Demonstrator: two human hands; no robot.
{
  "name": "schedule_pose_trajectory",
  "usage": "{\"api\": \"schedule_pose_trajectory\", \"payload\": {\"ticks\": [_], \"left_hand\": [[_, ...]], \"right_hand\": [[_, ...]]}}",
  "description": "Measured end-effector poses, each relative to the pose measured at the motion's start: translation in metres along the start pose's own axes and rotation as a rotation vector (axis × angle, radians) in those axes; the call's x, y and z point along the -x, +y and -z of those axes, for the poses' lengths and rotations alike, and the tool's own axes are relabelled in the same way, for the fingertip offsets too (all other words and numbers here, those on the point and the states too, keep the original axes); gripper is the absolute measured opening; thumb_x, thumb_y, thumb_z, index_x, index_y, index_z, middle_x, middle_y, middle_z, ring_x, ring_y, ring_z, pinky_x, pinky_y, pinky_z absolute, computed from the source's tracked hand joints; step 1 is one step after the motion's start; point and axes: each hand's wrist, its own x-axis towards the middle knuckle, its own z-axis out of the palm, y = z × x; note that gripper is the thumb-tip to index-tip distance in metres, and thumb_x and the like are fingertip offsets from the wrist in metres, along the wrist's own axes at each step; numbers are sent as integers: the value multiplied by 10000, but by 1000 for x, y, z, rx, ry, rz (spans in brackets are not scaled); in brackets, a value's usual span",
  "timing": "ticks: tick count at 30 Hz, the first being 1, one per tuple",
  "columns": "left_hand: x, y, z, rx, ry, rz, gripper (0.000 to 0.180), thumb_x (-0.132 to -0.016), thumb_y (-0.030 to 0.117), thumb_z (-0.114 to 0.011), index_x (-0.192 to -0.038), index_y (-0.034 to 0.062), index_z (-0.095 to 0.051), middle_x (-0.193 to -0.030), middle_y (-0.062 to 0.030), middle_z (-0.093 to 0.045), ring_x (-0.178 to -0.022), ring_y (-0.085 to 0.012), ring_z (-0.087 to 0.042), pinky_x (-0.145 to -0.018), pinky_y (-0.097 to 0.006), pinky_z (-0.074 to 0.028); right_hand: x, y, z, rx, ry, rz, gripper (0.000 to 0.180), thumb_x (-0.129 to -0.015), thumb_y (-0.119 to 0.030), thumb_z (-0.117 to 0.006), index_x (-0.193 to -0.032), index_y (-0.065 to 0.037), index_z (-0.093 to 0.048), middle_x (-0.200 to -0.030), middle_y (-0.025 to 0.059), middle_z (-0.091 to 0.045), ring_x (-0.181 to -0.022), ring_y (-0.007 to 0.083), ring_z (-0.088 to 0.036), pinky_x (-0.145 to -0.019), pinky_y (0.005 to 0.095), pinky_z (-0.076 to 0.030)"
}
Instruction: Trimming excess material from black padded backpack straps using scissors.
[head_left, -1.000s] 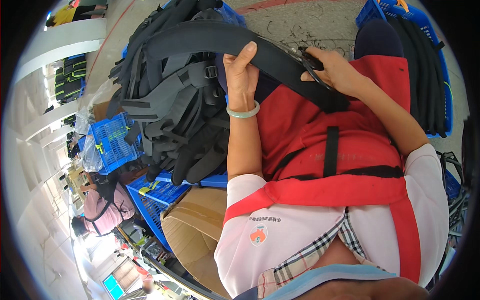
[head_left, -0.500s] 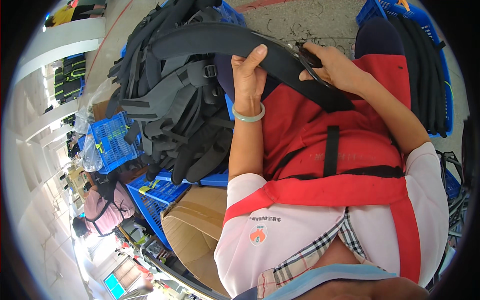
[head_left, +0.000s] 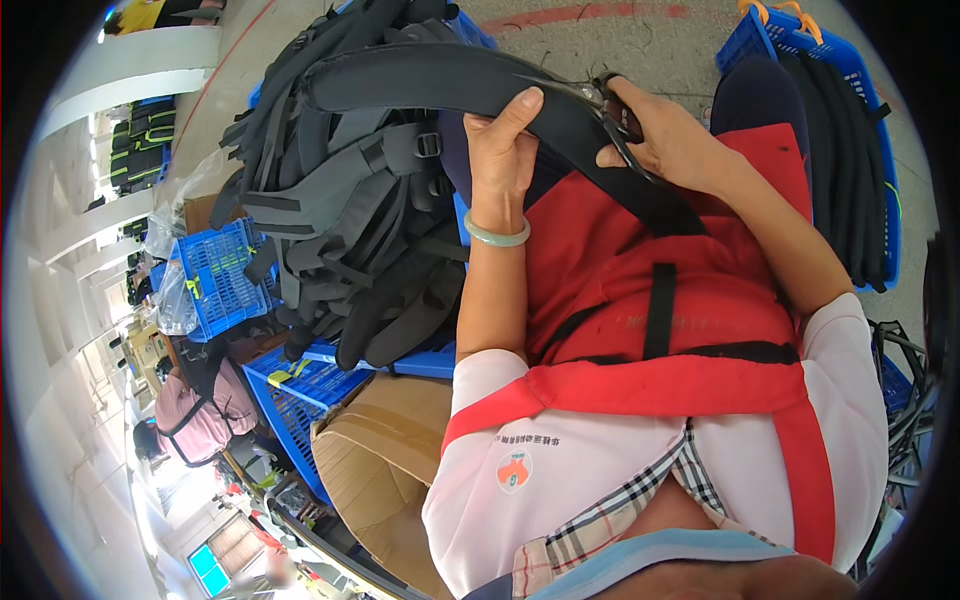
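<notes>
A long, dark grey padded strap (head_left: 420,78) curves across my lap, its flat black end resting on the red apron (head_left: 600,270). My left hand (head_left: 503,150) is closed on the strap's near edge, thumb on top. In my right hand (head_left: 665,135) is a pair of scissors (head_left: 612,122) with dark handles; the blades lie along the strap's far edge, pointing left. Whether the blades are fully closed is hard to see. Just left of my left hand, a big heap of grey and black padded straps with buckles (head_left: 340,200) spills over blue crates.
At the right stands a blue crate (head_left: 888,200) of dark padded strips (head_left: 835,160). An open cardboard box (head_left: 385,480) sits near my left elbow, beside a blue crate (head_left: 300,400). Thread scraps lie on the floor (head_left: 600,50). A person in pink (head_left: 205,415) is farther left.
The view has shifted slightly. Both hands keep their hold on the strap and the scissors; the right hand and scissors have turned a little.
</notes>
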Motion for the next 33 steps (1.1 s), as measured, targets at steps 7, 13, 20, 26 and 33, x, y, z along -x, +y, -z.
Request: {"api": "schedule_pose_trajectory", "payload": {"ticks": [7,13,20,26,33], "left_hand": [[3,2,1,-4,-23,8,209,-798,-41,-692,-978,55,-645,-921,-48,-664,-838,-166,-639,-816,-315,-519],[5,-3,0,27,15,18,195,-801,-55,-681,-969,36,-646,-914,-53,-667,-829,-158,-638,-798,-295,-513],[2,1,0,48,-1,25,199,-801,-55,-679,-979,27,-640,-925,-55,-665,-837,-158,-637,-801,-299,-513],[-16,9,-11,-33,-113,-82,238,-785,-55,-701,-993,44,-643,-912,-26,-661,-812,-140,-632,-786,-285,-507],[-40,35,-14,-188,-40,-281,238,-760,-60,-732,-961,46,-661,-924,-15,-657,-822,-121,-615,-799,-274,-498]], "right_hand": [[-2,-5,7,-23,-118,-16,674,-750,-544,-726,-1074,2,-499,-681,147,-533,-625,320,-533,-591,414,-417],[1,8,4,-31,-113,6,580,-794,-488,-715,-1021,9,-522,-572,120,-483,-504,253,-498,-506,384,-396],[-1,-7,16,-218,-230,-204,527,-804,-437,-728,-992,15,-533,-580,132,-502,-509,207,-499,-509,370,-399],[-12,-2,25,-138,-120,-79,464,-822,-394,-720,-954,13,-540,-623,146,-496,-564,221,-474,-560,360,-403],[-38,3,48,49,-13,-25,481,-788,-403,-740,-1002,-20,-543,-743,173,-573,-659,352,-519,-620,402,-428]]}}
